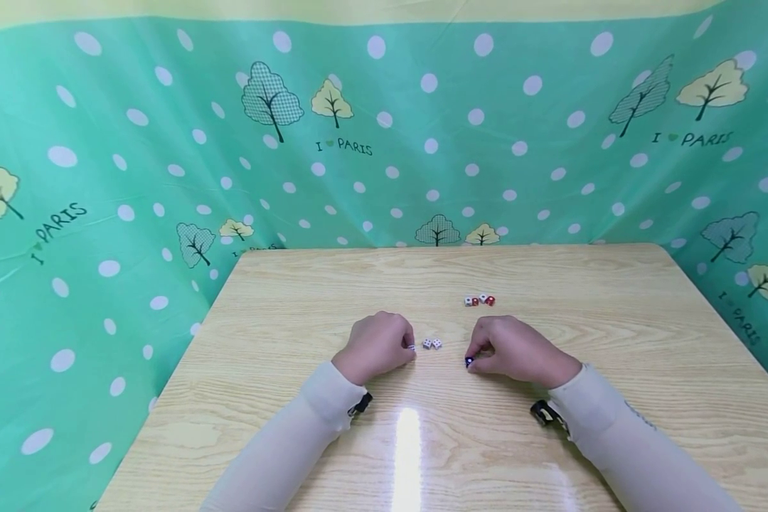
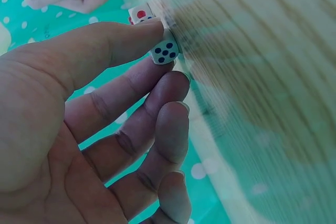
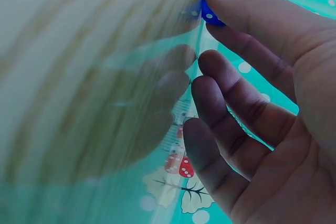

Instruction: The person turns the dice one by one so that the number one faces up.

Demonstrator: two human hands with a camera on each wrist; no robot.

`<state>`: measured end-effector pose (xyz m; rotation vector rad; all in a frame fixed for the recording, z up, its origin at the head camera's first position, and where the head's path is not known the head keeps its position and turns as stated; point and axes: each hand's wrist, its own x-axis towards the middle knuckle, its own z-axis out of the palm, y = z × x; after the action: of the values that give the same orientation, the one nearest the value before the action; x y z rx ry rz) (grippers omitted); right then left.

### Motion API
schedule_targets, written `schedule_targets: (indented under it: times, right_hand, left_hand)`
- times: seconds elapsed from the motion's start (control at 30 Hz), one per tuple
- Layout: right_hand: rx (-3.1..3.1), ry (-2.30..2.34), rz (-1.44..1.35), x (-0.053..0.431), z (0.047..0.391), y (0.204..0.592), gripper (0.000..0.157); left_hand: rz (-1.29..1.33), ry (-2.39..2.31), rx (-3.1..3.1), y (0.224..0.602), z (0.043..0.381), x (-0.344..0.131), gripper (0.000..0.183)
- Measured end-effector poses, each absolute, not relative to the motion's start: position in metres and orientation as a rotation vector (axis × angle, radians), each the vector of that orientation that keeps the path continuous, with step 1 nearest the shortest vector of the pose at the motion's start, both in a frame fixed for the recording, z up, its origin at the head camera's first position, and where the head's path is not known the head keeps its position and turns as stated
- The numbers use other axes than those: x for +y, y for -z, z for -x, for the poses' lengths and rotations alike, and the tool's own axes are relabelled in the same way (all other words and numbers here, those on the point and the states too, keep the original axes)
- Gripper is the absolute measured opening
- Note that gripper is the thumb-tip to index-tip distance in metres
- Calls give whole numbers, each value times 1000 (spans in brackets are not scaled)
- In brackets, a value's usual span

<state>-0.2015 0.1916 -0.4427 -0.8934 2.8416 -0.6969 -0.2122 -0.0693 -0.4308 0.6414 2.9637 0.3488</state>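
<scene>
My left hand pinches a white die between thumb and index finger at the tabletop; dark pips show on its near face. Two more white dice lie side by side just right of those fingertips. In the left wrist view, a white die with a red pip stands behind the thumb tip. Farther right, my right hand holds a blue die with white pips between thumb and index finger, down at the table surface. The other fingers of both hands are bent beside the dice.
Beyond the right hand, white dice and red dice sit in a short row on the wooden table. A green dotted cloth hangs behind and beside the table. Light glares off the tabletop near the front.
</scene>
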Motion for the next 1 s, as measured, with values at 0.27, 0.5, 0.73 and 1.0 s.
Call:
schedule_targets:
  times: [0.27, 0.5, 0.73, 1.0]
  right_hand:
    - [2845, 699, 897, 191, 202, 443, 13]
    - [2831, 714, 878, 191, 202, 443, 13]
    - [2831, 717, 876, 191, 202, 443, 13]
    - [2821, 734, 870, 191, 202, 443, 12]
  left_hand:
    - [-661, -344, 2964, 429, 211, -70, 8]
    - [-725, -398, 2964, 428, 212, -72, 7]
    - [-747, -500, 2936, 425, 212, -74, 9]
    - [-776, -492, 2928, 424, 212, -75, 9]
